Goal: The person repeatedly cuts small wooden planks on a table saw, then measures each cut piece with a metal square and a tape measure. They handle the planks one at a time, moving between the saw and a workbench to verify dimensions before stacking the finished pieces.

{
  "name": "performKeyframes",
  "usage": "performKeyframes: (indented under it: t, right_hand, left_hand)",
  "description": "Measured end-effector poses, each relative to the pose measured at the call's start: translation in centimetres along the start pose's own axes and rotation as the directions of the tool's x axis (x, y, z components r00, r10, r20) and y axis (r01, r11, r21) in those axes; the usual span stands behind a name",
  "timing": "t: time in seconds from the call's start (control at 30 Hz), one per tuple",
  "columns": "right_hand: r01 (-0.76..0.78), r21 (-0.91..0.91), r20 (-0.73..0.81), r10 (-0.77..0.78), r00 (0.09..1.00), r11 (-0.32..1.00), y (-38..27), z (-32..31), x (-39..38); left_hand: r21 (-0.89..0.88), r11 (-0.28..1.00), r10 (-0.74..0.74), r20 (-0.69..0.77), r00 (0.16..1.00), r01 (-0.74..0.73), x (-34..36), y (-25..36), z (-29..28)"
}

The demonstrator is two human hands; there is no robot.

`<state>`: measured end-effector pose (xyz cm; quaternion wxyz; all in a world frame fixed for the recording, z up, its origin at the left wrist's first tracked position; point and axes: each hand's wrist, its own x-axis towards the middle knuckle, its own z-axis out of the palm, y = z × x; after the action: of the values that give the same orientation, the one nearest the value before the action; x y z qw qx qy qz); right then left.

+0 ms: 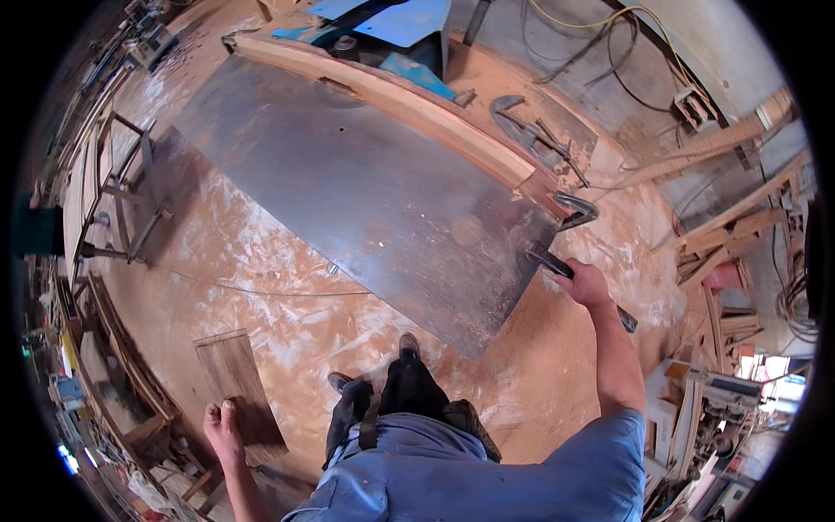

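On the left, my left hand [224, 432] is closed on the edge of a dark brown wooden board [243, 383], thumb on its face. The board hangs low beside my legs, over the dusty floor. My right hand [588, 284] is wrapped round a long dark tool [550, 260]; its kind is not clear. One end of the tool reaches the near right corner of a grey metal machine table [383, 209], and the other sticks out behind my wrist. Along the table's far side runs a wooden fence [391, 109], with a clamp [576, 210] at its right end.
Behind the fence stand blue machine parts [409, 26] and a large G-clamp [531, 130]. A ribbed hose [696, 152] and wood offcuts [726, 244] lie right. A frame stand [130, 187] and stacked boards [122, 348] are left. Sawdust covers the floor [252, 244].
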<state>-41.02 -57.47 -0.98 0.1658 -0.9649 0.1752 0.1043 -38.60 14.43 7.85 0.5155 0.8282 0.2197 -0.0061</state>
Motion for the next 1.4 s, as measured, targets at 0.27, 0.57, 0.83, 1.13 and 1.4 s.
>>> performKeyframes:
  t: [0.27, 0.57, 0.83, 1.13, 1.4]
  right_hand:
    - [0.206, -0.029, 0.101, -0.202, 0.974, 0.978, -2.1, 1.3, -1.1]
    - [0.049, 0.006, -0.043, -0.048, 0.998, 0.999, 1.4, 2.7, 1.3]
    - [0.202, -0.09, 0.108, -0.192, 0.976, 0.975, -4.7, 3.7, -0.9]
    - [0.449, 0.412, -0.107, -0.448, 0.888, 0.793, -28.2, -0.1, -3.9]
    - [0.338, 0.517, 0.299, -0.536, 0.79, 0.787, -48.0, 17.0, -10.1]
  left_hand:
    - [-0.008, 1.0, -0.013, 0.005, 1.0, 0.013, -0.4, -2.5, -0.5]
    - [0.005, 1.0, -0.011, 0.016, 1.0, 0.011, -0.5, -2.0, -0.3]
    - [0.306, 0.942, -0.093, -0.15, 0.984, 0.136, -3.1, -4.4, -2.3]
    - [0.067, 0.955, -0.272, -0.191, 0.943, 0.289, -7.6, -7.4, -5.9]
    - [-0.285, 0.885, -0.462, -0.451, 0.763, 0.368, -17.5, -23.3, -18.5]
